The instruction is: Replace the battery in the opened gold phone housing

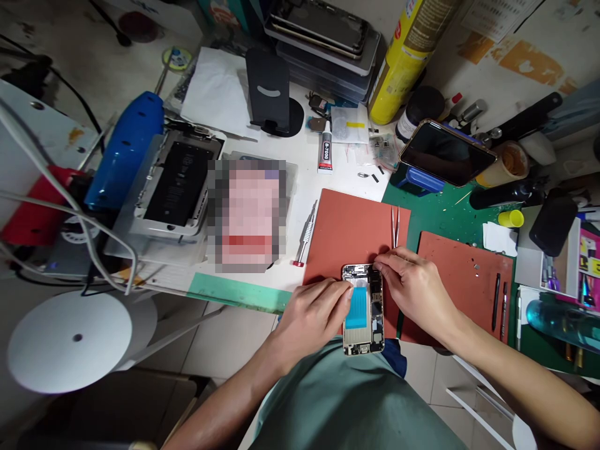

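Observation:
An opened smartphone housing point(360, 340) with bare circuit parts and a blue adhesive sheet point(357, 307) inside is held over the front edge of a reddish-brown mat point(349, 225). My left hand point(319, 309) grips its left edge, fingers curled together. At the upper right corner of the housing, my right hand point(412, 278) is closed in a pinch; whatever lies between the fingertips is hidden. Metal tweezers point(395, 225) lie just beyond that hand, their lower end partly behind it. A screwdriver point(307, 236) with a red cap rests left of the mat.
A second reddish mat point(462, 269) carries small bits and slim tools. Behind stand a glue tube point(325, 150), a black phone stand point(269, 90), a propped phone point(447, 153) and a yellow can point(407, 59). An opened tablet-like device point(175, 181) lies left, near white cables point(89, 219).

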{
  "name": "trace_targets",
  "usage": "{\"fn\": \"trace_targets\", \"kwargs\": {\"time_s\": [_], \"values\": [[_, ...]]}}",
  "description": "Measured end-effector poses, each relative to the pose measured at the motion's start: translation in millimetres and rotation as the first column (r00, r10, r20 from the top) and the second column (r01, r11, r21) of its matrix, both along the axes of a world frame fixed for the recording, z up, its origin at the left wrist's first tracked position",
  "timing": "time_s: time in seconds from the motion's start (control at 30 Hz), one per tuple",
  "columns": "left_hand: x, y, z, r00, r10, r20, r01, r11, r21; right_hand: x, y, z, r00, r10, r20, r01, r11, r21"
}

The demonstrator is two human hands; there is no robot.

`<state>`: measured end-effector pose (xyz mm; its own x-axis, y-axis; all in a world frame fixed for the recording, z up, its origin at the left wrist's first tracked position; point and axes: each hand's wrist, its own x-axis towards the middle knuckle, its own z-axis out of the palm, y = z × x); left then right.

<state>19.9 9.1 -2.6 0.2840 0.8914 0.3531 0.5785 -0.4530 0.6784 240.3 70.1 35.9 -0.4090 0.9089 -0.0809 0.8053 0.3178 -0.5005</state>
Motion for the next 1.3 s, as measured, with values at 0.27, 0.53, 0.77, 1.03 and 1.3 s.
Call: {"fn": "trace_targets", "kwargs": {"time_s": [0.27,0.53,0.77,1.03,1.3], "values": [[-1,-1,1.5,1.000,0.000,0.008,0.000,1.000,-0.028,0,14,5.5,0.995,-0.008,-0.100,-0.006,0.990,-0.143],[-2,-1,1.1,1.000,0.003,0.021,-0.002,0.999,-0.038,0,36,13.5,0.999,0.016,-0.052,-0.032,0.949,-0.313],[-1,0,1.5,1.000,0.002,0.024,0.000,0.999,-0.053,2,39,12.8,0.999,0.016,-0.050,-0.031,0.943,-0.331],[4,-1,-2.6,0.996,0.022,-0.089,-0.024,0.999,-0.023,2,35,10.5,0.998,0.027,-0.057,-0.042,0.955,-0.294],[7,-2,-4.6,0.988,0.029,-0.150,-0.031,0.999,-0.013,0,35,9.8,0.999,0.028,-0.017,-0.031,0.960,-0.279]]}}
